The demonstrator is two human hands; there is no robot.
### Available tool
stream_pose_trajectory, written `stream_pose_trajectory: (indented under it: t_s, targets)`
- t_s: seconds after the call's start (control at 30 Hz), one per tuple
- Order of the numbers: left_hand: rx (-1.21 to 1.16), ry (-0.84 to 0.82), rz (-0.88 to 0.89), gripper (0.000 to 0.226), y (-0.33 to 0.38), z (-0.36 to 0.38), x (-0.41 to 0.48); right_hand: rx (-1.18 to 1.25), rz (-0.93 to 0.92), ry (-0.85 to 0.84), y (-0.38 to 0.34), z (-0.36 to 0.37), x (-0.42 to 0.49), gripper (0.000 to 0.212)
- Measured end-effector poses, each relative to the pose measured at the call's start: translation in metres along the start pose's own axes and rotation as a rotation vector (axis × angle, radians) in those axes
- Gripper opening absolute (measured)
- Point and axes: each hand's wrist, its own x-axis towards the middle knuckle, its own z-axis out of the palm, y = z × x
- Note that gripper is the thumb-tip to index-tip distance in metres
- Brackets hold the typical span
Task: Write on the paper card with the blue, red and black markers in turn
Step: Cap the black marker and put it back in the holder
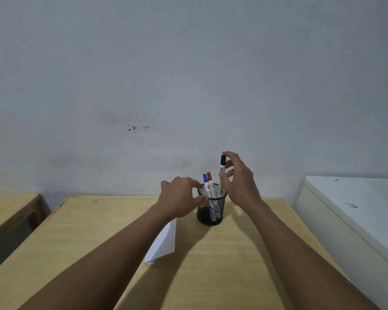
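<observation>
A black mesh pen cup (208, 217) stands on the wooden table (222, 265). The blue marker (205, 183) and the red marker (210, 181) stand upright inside it. My right hand (240, 182) pinches the black marker (222, 168) by its cap and barrel, held upright with its lower end inside the cup's rim. My left hand (180, 199) rests against the cup's left rim, fingers curled on it. The white paper card (164, 242), folded, lies on the table partly under my left forearm.
A grey wall rises just behind the table. A second wooden table (9, 211) stands at the left across a narrow gap. A white cabinet (354, 211) stands close at the right.
</observation>
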Motion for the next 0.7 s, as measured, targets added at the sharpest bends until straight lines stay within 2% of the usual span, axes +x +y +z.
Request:
stream_pose_trajectory:
  t_s: [0.13,0.4,0.7]
  targets:
    - [0.031,-0.075,0.019,0.046,-0.005,0.011,0.002,-0.076,0.057,-0.049,0.014,0.011,0.000,0.048]
    - [0.003,-0.070,0.044,0.043,-0.009,0.017,0.005,-0.207,0.141,-0.158,0.022,0.025,0.005,0.043]
    - [-0.006,-0.080,0.046,0.045,-0.011,0.013,0.005,-0.332,0.163,-0.266,0.027,0.029,0.009,0.052]
